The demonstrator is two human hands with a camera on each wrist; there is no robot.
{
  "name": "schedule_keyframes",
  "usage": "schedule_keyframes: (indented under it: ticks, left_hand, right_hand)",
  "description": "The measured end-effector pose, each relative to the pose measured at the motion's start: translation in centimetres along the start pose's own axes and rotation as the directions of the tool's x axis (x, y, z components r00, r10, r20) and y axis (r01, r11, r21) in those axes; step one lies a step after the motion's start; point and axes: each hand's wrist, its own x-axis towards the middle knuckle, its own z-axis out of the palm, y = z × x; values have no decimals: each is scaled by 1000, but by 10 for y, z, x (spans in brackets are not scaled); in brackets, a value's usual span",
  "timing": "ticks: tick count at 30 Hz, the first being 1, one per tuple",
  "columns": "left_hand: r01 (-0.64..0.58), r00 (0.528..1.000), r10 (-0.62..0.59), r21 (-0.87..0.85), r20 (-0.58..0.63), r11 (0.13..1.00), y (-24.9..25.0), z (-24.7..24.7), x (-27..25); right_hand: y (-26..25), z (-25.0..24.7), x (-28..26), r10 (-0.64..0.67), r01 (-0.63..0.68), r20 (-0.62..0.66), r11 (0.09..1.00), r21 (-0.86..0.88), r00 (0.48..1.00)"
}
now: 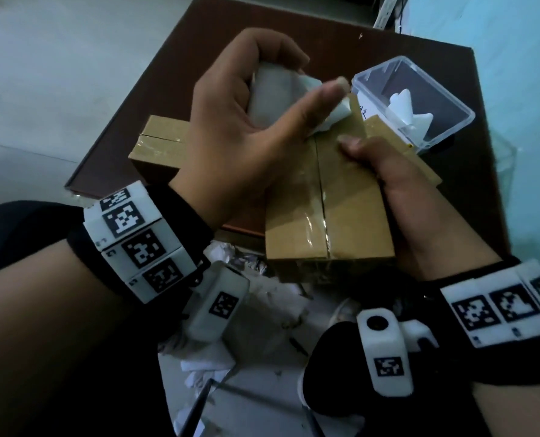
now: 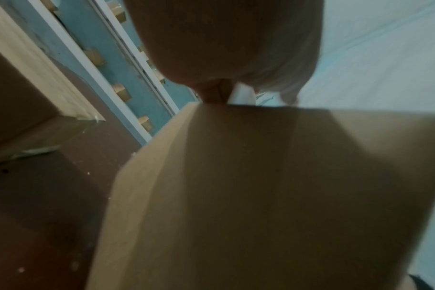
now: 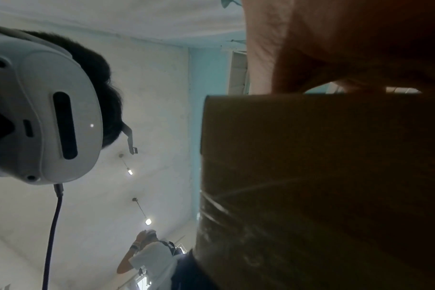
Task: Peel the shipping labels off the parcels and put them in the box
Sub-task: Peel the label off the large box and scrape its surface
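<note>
Cardboard, brown and sealed with clear tape along its centre seam, makes up the parcel (image 1: pixel 325 197) held over the near edge of a dark brown table (image 1: pixel 155 99). The right hand (image 1: pixel 397 200) grips its right side, thumb lying on the top face. The left hand (image 1: pixel 246 115) is above the parcel's far end with its fingers curled round a white shipping label (image 1: pixel 271 93); the label's lower end curls down toward the cardboard, and whether it is fully free there cannot be told. A second taped parcel (image 1: pixel 158 143) lies on the table to the left. A clear plastic box (image 1: pixel 451 121) stands on the table at the far right, with crumpled white labels (image 1: pixel 404 111) inside. Crumpled paper scraps (image 1: pixel 230 257) lie below the table's near edge.
</note>
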Motion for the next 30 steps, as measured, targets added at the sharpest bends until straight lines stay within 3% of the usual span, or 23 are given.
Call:
schedule_keyframes:
  ticks: [10, 18, 23, 27, 30]
  left_hand:
    - [30, 966, -117, 350, 231, 936, -14, -19, 2]
    - [100, 968, -164, 310, 189, 945, -13, -22, 1]
    - [135, 934, -229, 323, 273, 937, -12, -25, 2]
    - [59, 916, -197, 368, 349, 928, -12, -24, 0]
    - [-29, 935, -123, 416, 332, 909, -12, -23, -1]
  right_hand:
    - [6, -2, 7, -111, 78, -175, 980, -182, 978]
    - [5, 0, 4, -127, 91, -184, 978, -188, 975]
    - [5, 1, 3, -133, 84, -201, 969, -234, 971]
    - [4, 1, 1, -135, 76, -226, 965, -252, 965]
    - [5, 1, 1, -134, 70, -234, 963, -262, 963]
